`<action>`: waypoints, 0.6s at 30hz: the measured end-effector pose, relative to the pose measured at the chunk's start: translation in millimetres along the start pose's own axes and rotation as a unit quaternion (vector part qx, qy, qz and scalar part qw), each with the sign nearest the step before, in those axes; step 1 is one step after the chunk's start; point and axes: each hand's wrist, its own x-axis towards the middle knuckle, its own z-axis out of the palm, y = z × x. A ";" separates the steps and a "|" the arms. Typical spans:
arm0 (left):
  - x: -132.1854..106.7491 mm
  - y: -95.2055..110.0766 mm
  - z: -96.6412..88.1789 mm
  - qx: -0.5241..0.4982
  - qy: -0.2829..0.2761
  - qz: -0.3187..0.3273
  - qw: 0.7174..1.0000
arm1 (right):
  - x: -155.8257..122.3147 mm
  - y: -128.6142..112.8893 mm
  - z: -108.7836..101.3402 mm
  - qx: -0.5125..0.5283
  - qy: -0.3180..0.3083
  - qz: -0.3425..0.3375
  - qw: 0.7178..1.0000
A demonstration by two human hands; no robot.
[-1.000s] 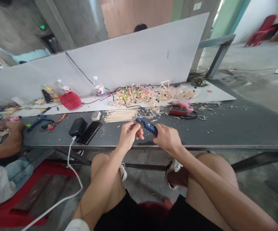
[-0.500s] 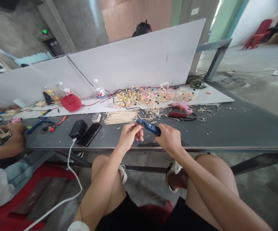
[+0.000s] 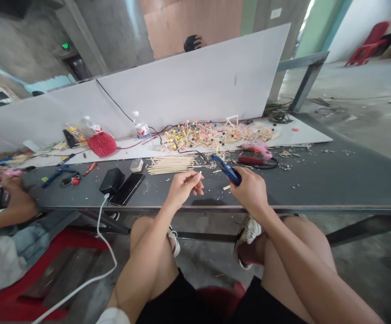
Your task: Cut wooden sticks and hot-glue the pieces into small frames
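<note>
Pinching a stick [image 3: 200,173], left hand [image 3: 185,185] hovers left of blue tool [image 3: 226,169] (right hand [image 3: 250,189] clasps it).

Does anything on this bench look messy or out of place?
Yes: pale wood scraps are scattered over the dark tabletop, some near the right hand holding the blue tool. Behind, sticks with coloured tips lie jumbled, unlike the plain sticks lying roughly parallel. Nothing looks clearly damaged.
</note>
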 end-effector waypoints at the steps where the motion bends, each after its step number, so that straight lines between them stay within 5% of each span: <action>1: 3.5 -3.5 -8.9 0.056 0.023 0.008 0.998 | 0.1 2.5 -0.6 0.006 0.003 0.003 1.000; 4: 17.4 -15.9 -41.0 0.257 0.116 0.041 0.958 | 0.4 8.3 -2.2 0.019 0.013 0.017 1.000; 8: 36.4 -32.2 -65.6 0.417 0.113 0.035 0.901 | 0.7 11.0 -3.0 0.024 0.007 0.031 0.999; 14: 49.5 -50.6 -53.0 0.444 0.007 0.025 0.896 | -1.0 7.2 -3.1 0.025 -0.008 0.023 0.999; 18: 49.9 -55.1 -49.4 0.479 0.009 0.012 0.878 | -2.2 6.1 -3.8 0.029 -0.010 0.022 0.999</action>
